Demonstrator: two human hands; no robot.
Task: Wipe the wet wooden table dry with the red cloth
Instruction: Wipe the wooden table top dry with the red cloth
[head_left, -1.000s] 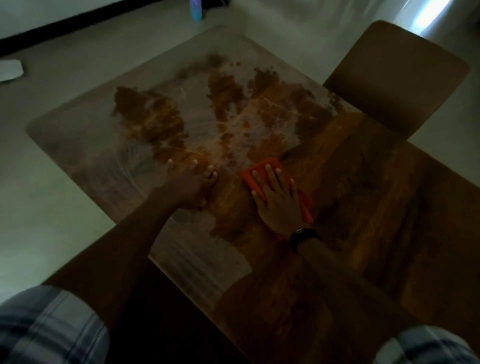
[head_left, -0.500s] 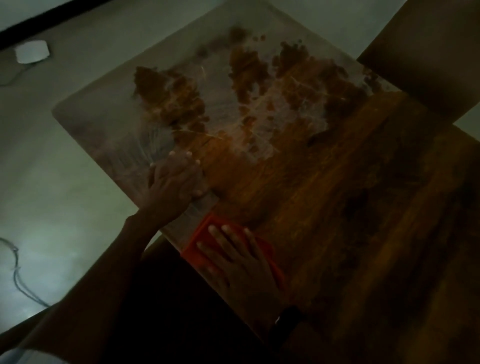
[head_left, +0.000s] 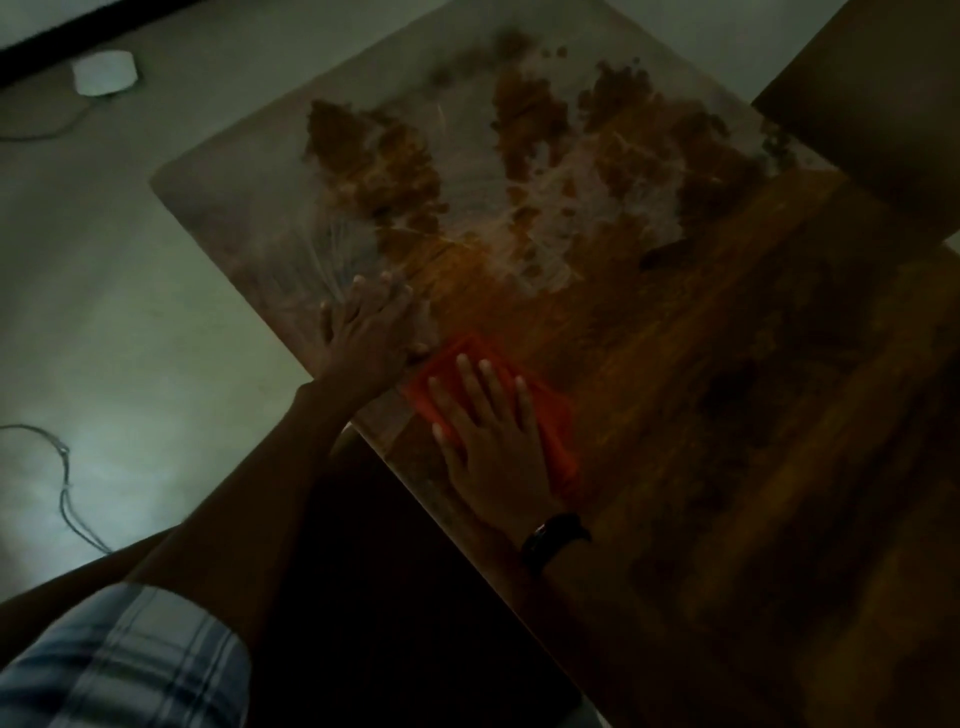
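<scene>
Near table edge, red cloth lies diagonal under flat R hand.

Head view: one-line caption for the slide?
Right hand presses the red cloth flat near the wet wooden table's edge; left hand braces beside it.

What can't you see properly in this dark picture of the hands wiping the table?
Head view:
- Red cloth: mostly covered by the right hand.
- Table: its near and right parts run off the edges.
- Chair: cut off at the top right corner.
- White thing on the floor: too small and dim to name.
- Table under the left hand: hidden.
</scene>
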